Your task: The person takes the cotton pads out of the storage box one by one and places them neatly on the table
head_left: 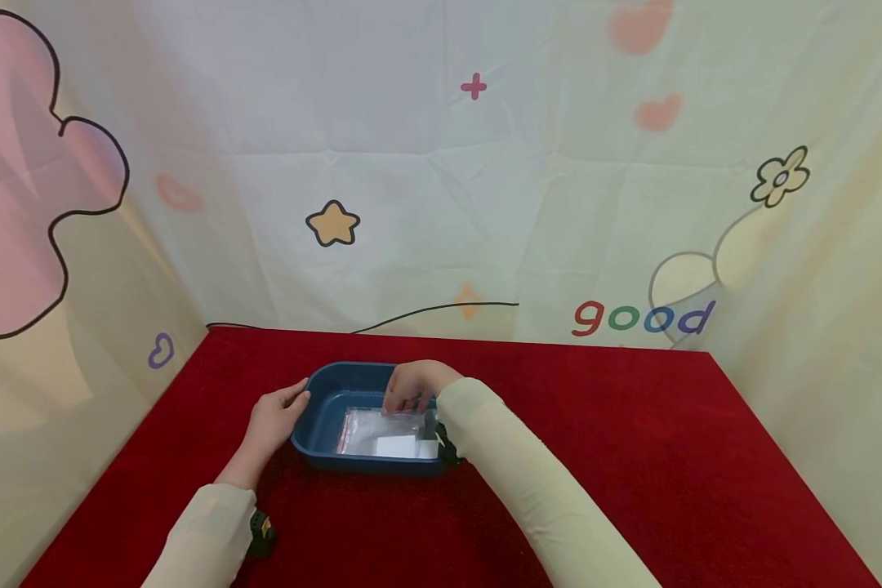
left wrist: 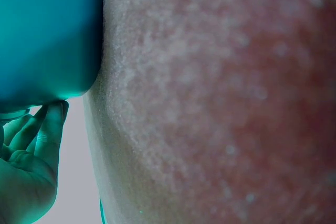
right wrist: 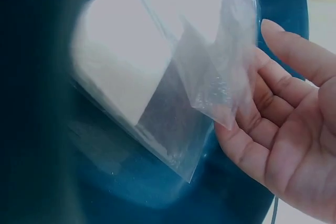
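A blue plastic tub (head_left: 316, 416) stands on the red cloth. My left hand (head_left: 273, 420) is at its left side, fingers touching the outer wall; the left wrist view shows these fingers (left wrist: 48, 135) extended against the tub. Inside lie clear plastic bags (head_left: 360, 426) and white cards or blocks (head_left: 397, 446). My right hand (head_left: 419, 384) reaches into the tub from the far right. In the right wrist view, its bent fingers (right wrist: 247, 153) touch the edge of a clear bag (right wrist: 173, 150), partly behind the film, while the thumb (right wrist: 294, 51) stands apart.
Red cloth (head_left: 617, 457) covers the tabletop around the tub. A printed white curtain (head_left: 441, 204) hangs behind the table and along both sides. Dark wrist devices show at the left cuff (head_left: 224, 518) and the right cuff (head_left: 470, 416).
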`<move>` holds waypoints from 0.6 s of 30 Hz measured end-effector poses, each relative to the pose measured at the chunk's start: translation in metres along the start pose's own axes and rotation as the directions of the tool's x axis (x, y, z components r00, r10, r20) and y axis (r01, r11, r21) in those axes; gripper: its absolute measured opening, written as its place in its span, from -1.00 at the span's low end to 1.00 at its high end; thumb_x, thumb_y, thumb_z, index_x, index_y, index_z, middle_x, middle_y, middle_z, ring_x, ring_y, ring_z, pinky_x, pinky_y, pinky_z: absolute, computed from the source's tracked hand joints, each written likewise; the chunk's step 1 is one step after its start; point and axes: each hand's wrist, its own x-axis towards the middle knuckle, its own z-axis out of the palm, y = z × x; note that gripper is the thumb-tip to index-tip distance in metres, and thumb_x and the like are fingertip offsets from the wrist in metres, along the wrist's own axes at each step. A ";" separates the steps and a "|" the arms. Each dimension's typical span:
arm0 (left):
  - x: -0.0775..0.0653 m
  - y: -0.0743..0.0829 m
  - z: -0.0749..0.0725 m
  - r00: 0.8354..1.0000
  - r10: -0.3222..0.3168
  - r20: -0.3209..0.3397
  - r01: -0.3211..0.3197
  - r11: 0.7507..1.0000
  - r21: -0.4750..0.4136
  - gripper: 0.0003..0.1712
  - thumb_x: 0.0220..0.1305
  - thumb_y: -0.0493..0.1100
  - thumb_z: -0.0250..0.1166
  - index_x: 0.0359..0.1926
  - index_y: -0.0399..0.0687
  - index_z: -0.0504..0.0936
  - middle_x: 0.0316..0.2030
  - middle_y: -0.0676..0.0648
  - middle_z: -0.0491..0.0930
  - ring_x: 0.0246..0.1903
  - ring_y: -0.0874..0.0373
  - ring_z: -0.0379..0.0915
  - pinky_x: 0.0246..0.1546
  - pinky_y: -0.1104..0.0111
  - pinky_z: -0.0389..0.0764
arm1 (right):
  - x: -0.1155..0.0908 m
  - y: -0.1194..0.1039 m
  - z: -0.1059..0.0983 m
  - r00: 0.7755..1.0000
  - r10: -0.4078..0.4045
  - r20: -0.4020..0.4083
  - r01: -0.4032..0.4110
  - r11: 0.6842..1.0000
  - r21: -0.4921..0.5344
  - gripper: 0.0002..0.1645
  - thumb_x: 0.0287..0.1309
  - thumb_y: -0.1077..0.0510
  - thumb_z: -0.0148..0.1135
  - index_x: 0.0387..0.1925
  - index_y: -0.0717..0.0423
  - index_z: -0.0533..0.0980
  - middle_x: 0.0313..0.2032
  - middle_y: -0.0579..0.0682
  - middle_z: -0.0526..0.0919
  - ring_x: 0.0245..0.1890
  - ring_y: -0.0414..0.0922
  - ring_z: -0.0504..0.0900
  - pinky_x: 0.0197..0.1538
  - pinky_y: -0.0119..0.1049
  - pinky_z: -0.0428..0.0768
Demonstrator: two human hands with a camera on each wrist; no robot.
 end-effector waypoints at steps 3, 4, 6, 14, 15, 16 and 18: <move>0.000 -0.001 0.000 1.000 0.001 -0.004 -0.001 1.000 -0.001 -0.44 0.58 -0.17 0.05 0.48 -0.29 0.32 0.41 -0.40 0.36 0.41 -0.35 0.34 0.35 -0.12 0.50 | 0.001 -0.002 0.002 1.000 -0.004 -0.003 0.004 1.000 -0.007 -0.82 0.34 0.17 0.30 -0.15 0.16 0.74 -0.24 -0.06 0.72 -0.21 -0.16 0.57 0.24 -0.05 0.66; 0.000 -0.002 0.000 1.000 0.004 -0.004 -0.004 1.000 0.000 -0.44 0.58 -0.17 0.05 0.48 -0.29 0.31 0.41 -0.40 0.36 0.41 -0.35 0.34 0.35 -0.12 0.50 | 0.001 -0.002 0.002 1.000 -0.009 -0.007 0.009 1.000 -0.011 -0.86 0.35 0.18 0.30 -0.21 0.15 0.73 -0.29 -0.09 0.70 -0.24 -0.17 0.56 0.20 -0.08 0.67; 0.001 -0.002 0.000 1.000 0.007 -0.006 -0.007 1.000 -0.002 -0.45 0.58 -0.18 0.05 0.48 -0.29 0.32 0.41 -0.40 0.37 0.41 -0.34 0.34 0.35 -0.11 0.50 | 0.000 -0.002 0.003 1.000 -0.024 -0.019 0.023 1.000 -0.019 -0.87 0.34 0.21 0.30 -0.29 0.14 0.72 -0.36 -0.12 0.68 -0.26 -0.18 0.58 0.11 -0.12 0.69; -0.001 0.000 0.000 1.000 0.008 -0.014 -0.008 1.000 -0.001 -0.45 0.58 -0.17 0.06 0.47 -0.30 0.33 0.40 -0.40 0.38 0.40 -0.34 0.36 0.34 -0.12 0.51 | 0.005 -0.002 0.006 0.992 -0.062 -0.111 0.053 0.995 -0.087 -0.79 0.27 0.26 0.35 -0.51 0.09 0.69 -0.54 -0.12 0.65 -0.40 -0.19 0.56 -0.12 -0.26 0.72; -0.001 0.000 0.000 1.000 0.007 -0.015 -0.007 1.000 -0.002 -0.45 0.58 -0.18 0.06 0.47 -0.30 0.33 0.40 -0.40 0.38 0.40 -0.34 0.36 0.34 -0.12 0.51 | 0.005 -0.002 0.006 0.990 -0.064 -0.123 0.053 0.994 -0.091 -0.78 0.26 0.25 0.37 -0.53 0.09 0.69 -0.55 -0.12 0.65 -0.42 -0.19 0.56 -0.15 -0.28 0.71; -0.001 0.000 0.000 1.000 0.008 -0.015 -0.008 1.000 -0.003 -0.45 0.58 -0.17 0.06 0.47 -0.30 0.33 0.40 -0.40 0.38 0.40 -0.34 0.36 0.34 -0.12 0.51 | 0.005 -0.002 0.007 0.990 -0.064 -0.129 0.052 0.994 -0.094 -0.77 0.25 0.24 0.38 -0.54 0.08 0.68 -0.56 -0.12 0.64 -0.43 -0.20 0.54 -0.18 -0.29 0.69; -0.001 -0.001 0.001 1.000 0.006 -0.016 -0.006 1.000 -0.006 -0.45 0.58 -0.18 0.06 0.47 -0.29 0.33 0.40 -0.40 0.38 0.40 -0.34 0.36 0.35 -0.12 0.51 | 0.005 -0.002 0.007 0.990 -0.063 -0.123 0.049 0.992 -0.117 -0.73 0.25 0.21 0.39 -0.58 0.04 0.65 -0.56 -0.14 0.61 -0.43 -0.21 0.51 -0.23 -0.33 0.64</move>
